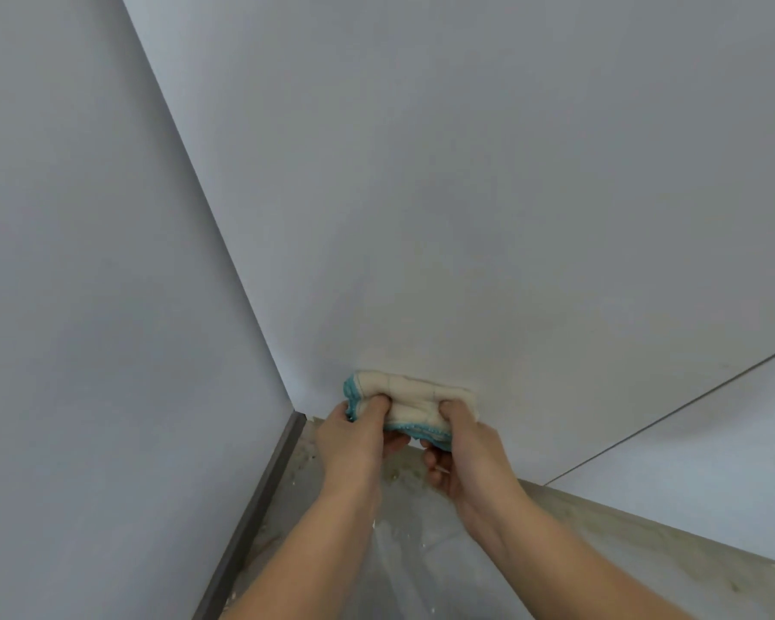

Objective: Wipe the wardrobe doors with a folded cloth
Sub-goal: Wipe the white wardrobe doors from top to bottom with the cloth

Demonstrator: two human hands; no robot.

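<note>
Both forearms outstretched, left hand and right hand clutching the folded cloth (teal-edged) against the wardrobe door.

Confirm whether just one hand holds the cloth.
No, the left hand and right hand both grip the cloth against the wardrobe door.

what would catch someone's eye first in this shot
The folded cloth, white with a teal edge, sits low in the middle, held against the pale wardrobe door near its bottom edge. The left hand and right hand both grip it, just right of the corner where a dark skirting strip meets the speckled floor.
</note>
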